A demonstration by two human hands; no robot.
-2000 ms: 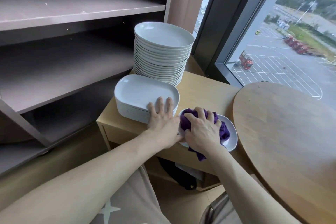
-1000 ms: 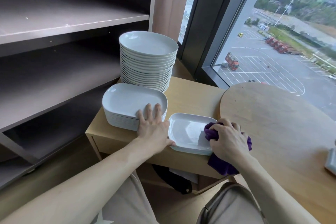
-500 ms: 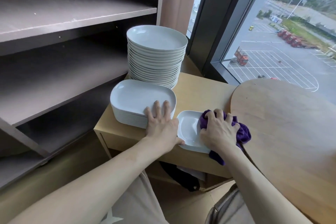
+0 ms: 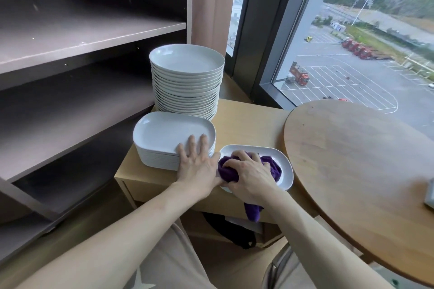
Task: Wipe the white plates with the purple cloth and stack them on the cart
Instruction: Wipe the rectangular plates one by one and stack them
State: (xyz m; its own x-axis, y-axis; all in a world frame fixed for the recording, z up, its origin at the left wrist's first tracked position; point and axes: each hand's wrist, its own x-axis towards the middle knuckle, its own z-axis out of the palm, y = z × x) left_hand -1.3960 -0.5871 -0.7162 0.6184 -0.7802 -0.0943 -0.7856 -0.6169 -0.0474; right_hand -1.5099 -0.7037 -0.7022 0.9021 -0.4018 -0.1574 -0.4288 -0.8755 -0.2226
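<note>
Your right hand (image 4: 252, 177), its grip bunched around the purple cloth (image 4: 273, 166), has swept back left across the white plate (image 4: 287, 171) on the counter's (image 4: 249, 122) near edge. It now touches your left hand (image 4: 199, 166), which lies flat, fingers spread, on the oblong stack (image 4: 164, 134). You're likely mid-wipe; stacking comes later.

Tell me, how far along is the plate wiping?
Done, apparently: an oblong stack sits on the cart, the left hand resting flat on it. In hand: the right hand grips the purple cloth on a single plate. Left: stacking that plate; whether the tall round stack needs wiping, I cannot tell.
</note>
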